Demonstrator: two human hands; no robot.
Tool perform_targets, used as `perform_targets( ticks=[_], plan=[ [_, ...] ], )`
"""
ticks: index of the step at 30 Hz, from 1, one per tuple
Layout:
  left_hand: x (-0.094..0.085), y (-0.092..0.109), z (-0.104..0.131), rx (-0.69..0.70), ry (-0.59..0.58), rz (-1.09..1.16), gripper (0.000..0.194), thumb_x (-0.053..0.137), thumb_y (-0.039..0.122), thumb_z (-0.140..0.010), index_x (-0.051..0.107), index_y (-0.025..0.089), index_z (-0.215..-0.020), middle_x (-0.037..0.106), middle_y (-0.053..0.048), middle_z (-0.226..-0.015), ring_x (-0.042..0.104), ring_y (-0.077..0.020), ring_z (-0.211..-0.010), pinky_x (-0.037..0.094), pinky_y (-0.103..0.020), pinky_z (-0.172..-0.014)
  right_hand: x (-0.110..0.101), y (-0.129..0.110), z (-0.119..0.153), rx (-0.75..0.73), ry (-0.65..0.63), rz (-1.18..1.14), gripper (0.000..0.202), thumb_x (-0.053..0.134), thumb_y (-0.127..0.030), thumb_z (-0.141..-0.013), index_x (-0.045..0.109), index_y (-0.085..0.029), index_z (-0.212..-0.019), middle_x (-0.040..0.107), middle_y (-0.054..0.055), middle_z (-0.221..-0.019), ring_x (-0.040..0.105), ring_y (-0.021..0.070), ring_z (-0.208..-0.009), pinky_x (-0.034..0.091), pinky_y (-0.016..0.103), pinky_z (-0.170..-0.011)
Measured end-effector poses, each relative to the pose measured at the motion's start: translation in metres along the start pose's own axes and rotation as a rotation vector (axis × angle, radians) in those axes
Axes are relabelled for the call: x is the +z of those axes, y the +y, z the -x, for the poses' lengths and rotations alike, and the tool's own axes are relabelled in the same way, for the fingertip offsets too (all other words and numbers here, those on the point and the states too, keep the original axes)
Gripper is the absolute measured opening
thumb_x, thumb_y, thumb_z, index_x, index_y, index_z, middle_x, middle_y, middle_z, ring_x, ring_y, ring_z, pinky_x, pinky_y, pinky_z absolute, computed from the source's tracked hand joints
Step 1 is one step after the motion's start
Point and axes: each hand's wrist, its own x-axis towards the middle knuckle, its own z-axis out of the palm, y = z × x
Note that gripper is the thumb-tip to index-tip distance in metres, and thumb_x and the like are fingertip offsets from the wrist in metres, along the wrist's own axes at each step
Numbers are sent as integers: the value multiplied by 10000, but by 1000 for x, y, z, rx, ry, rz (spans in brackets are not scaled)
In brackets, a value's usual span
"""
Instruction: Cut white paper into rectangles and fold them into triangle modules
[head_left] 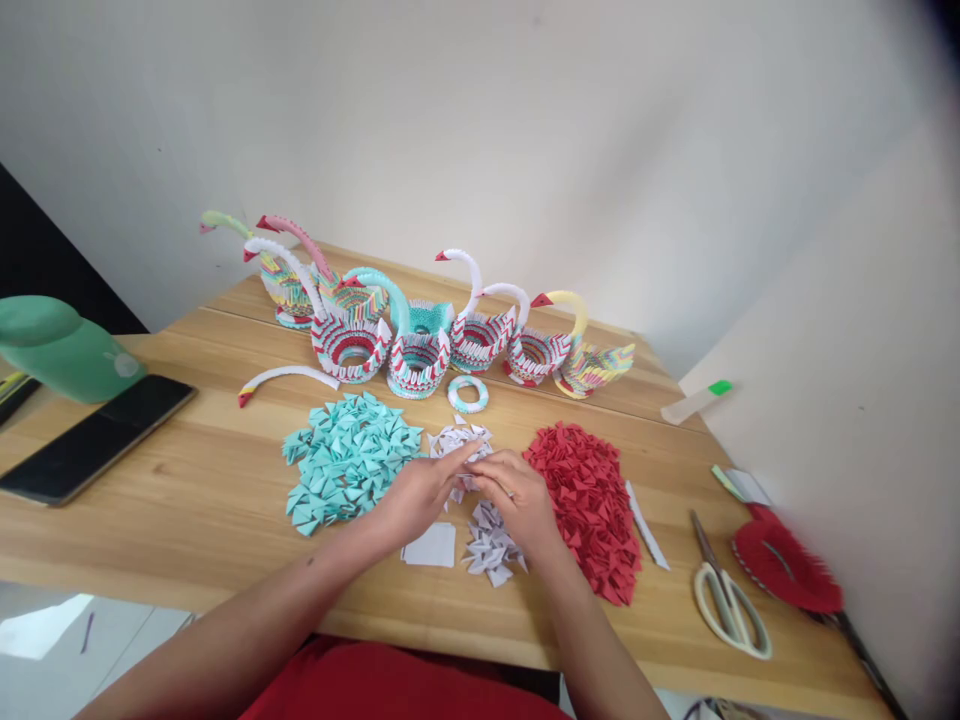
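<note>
My left hand (417, 500) and my right hand (523, 497) meet over the middle of the wooden table, fingertips pinched together on a small piece of white paper, mostly hidden by the fingers. Loose folded white paper triangles (495, 548) lie under and beside the right hand, with more white triangles (454, 437) just beyond the fingers. A stack of white paper slips (430, 546) rests below the left hand. Left of the hands is a heap of turquoise paper triangles (351, 455); to the right spreads a heap of red paper triangles (589, 505).
Several folded-paper swans (420, 362) stand along the back, with a paper ring (467, 394) and a loose swan neck (291, 376) before them. A phone (97, 438) and green bottle (71, 345) occupy the left. Scissors (726, 597) and a red round object (786, 562) lie right.
</note>
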Motion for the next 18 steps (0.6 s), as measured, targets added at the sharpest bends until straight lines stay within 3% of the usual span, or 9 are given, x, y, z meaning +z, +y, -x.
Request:
perform_targets(
  ticks=[3, 6, 9, 18],
  plan=[
    [0, 5, 1, 12, 9, -6, 447, 552, 168, -847, 608, 275, -1277, 752, -24, -880, 682, -210, -777, 478, -264, -755, 0, -2, 1, -37, 16, -18, 142, 611, -212, -894, 733, -251, -955, 685, 47, -834, 636, 191, -801, 516, 333, -715],
    [0, 12, 0, -35, 23, 172, 469, 586, 176, -829, 590, 247, -1293, 744, -34, -1024, 689, -214, -884, 492, -274, -820, -3, -6, 1, -49, 50, -34, 144, 620, -204, -887, 732, -259, -961, 684, 42, -823, 637, 189, -779, 516, 328, -690],
    [0, 17, 0, -83, 42, 310, 470, 609, 212, -828, 577, 209, -1297, 747, -44, -1026, 693, -216, -900, 511, -289, -832, -4, -9, 1, -55, 67, -48, 153, 637, -190, -876, 731, -264, -971, 686, 37, -816, 638, 186, -766, 514, 322, -681],
    [1, 14, 2, -24, 67, 217, 440, 555, 178, -844, 579, 193, -1283, 750, -25, -1031, 712, -194, -897, 542, -273, -815, -3, -12, -2, -73, 89, -47, 120, 655, -197, -866, 733, -251, -939, 696, 42, -809, 640, 188, -759, 514, 319, -676]
  ],
)
